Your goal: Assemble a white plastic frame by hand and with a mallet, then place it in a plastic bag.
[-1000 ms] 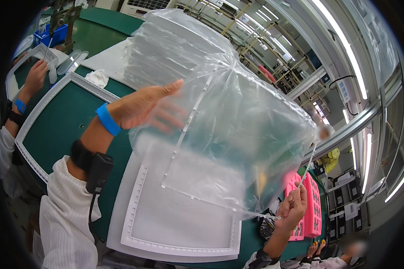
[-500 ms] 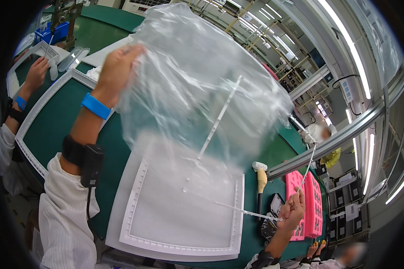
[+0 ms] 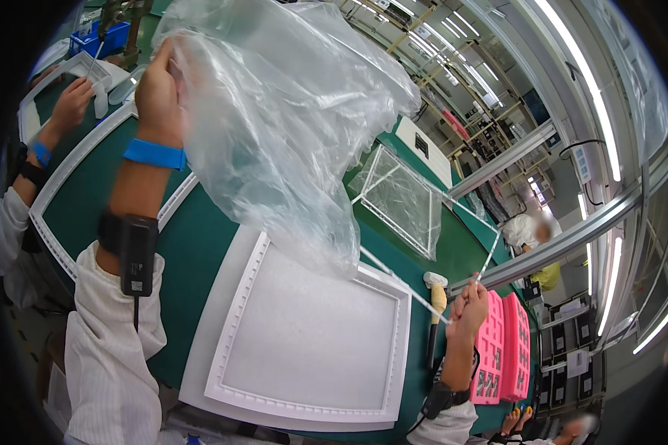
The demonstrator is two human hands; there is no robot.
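Observation:
My left hand (image 3: 162, 104) is raised at the upper left, fingers closed on a large crumpled clear plastic bag (image 3: 274, 111). At the right, my right hand (image 3: 467, 311) pinches a thin white rectangular frame (image 3: 490, 256) near one corner. This frame is tilted above the table, and the bag hides part of it. Below the bag, a wider white frame with a notched inner edge (image 3: 226, 334) lies around a pale panel (image 3: 319, 334). A white foam-like sheet (image 3: 200, 363) shows beneath that frame.
A mallet (image 3: 436, 293) and pink foam trays (image 3: 490, 341) are at the right, near a metal rail (image 3: 527, 263). Beyond lies a bagged thin frame (image 3: 425, 252). At left are another white frame (image 3: 48, 222), a co-worker's hand (image 3: 73, 102) and a blue bin (image 3: 100, 37).
My left hand and the bag have moved up and left, largely off the thin frame. My right hand has risen slightly leftward, lifting the thin frame. The bagged frame beyond is now uncovered.

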